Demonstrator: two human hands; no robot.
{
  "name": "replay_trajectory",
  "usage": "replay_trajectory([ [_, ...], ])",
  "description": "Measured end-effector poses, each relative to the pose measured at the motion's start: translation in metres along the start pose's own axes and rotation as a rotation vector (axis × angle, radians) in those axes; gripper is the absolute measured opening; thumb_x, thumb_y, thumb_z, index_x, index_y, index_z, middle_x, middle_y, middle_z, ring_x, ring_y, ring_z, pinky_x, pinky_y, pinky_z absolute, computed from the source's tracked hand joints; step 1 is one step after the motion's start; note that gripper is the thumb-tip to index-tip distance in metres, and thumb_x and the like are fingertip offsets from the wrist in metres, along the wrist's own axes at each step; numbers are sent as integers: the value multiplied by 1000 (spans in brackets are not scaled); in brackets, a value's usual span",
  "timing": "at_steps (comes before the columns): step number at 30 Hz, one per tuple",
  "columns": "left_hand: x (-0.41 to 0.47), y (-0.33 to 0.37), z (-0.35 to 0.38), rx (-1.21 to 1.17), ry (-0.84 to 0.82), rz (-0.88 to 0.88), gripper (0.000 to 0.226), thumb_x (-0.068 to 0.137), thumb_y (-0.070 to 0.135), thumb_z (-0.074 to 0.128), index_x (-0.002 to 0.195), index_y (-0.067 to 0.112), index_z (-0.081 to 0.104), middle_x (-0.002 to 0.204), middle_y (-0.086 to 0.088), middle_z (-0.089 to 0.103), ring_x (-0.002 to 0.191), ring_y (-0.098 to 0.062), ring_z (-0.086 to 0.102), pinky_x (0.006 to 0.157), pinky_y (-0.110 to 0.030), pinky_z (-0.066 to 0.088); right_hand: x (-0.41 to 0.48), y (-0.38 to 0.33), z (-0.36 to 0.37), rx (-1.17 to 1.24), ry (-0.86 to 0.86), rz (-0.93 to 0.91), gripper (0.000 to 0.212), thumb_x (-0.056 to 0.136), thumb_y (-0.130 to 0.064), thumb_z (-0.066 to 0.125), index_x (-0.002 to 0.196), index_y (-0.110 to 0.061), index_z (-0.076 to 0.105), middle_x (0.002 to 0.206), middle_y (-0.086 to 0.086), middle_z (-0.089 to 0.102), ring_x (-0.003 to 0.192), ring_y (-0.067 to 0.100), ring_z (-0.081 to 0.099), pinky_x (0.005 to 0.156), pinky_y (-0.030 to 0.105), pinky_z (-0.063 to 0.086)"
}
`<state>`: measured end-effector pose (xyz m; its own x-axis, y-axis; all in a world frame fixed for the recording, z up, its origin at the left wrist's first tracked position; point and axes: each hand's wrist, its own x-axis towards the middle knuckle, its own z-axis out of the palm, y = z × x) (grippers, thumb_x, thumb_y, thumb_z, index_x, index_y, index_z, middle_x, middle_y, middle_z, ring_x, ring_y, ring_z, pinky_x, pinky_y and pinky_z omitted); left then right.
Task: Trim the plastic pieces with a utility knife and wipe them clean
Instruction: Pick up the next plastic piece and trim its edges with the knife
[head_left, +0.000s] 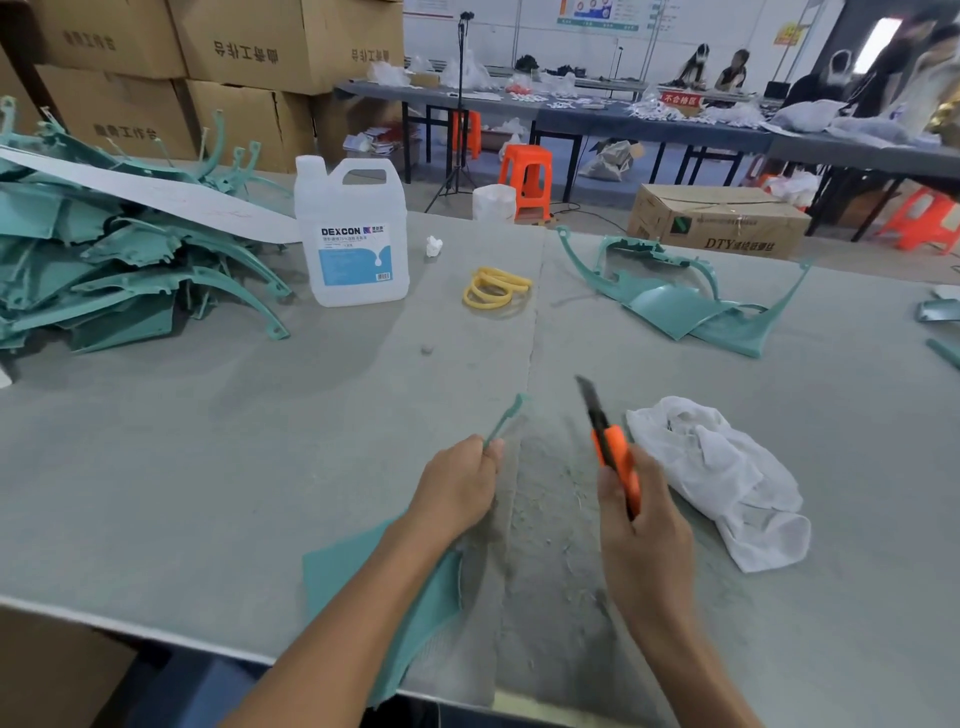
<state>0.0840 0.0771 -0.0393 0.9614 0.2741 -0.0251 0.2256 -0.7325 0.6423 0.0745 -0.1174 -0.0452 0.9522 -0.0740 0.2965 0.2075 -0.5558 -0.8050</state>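
Both forearms are extended over the near edge of the table (208, 467). A teal piece (384, 597) is held in the left hand (457, 488), fingers curled round its thin strut; its wide panel is lying under the forearm, overhanging the edge. The knife (613, 457) is gripped in the right hand (644, 535), fist closed round the orange handle, blade out and pointed away, apart from the piece. Shavings (550, 499) are scattered between the hands. A cloth (727, 478) is crumpled just right of the knife. Farther: rings (496, 288), jug (353, 234), teal heap (104, 270) far left, teal set (675, 291) far right.
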Motion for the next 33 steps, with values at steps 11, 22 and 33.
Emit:
replay_trajectory([
  [11,-33,88,-125,-716,217,367,35,106,45,36,98,33,68,72,26,58,74,4,54,72,-10,43,0,-20,-12,660,-361,320,11,94,-29,72,98,-23,64,80,3,58,63,16,57,55,31,52],
  [22,-53,44,-105,-1504,93,157,24,98,27,46,103,8,61,76,-3,65,69,-12,58,63,-21,54,21,-38,-32,1023,-201,415,52,70,-57,85,111,-31,65,99,-10,73,63,14,62,45,22,44],
  [33,-49,35,-43,-1025,373,-145,69,82,85,40,103,24,62,98,2,66,94,-17,63,88,-37,50,-13,-61,-15,1079,-167,604,9,86,-19,76,86,-22,67,69,3,64,47,15,55,36,23,37],
])
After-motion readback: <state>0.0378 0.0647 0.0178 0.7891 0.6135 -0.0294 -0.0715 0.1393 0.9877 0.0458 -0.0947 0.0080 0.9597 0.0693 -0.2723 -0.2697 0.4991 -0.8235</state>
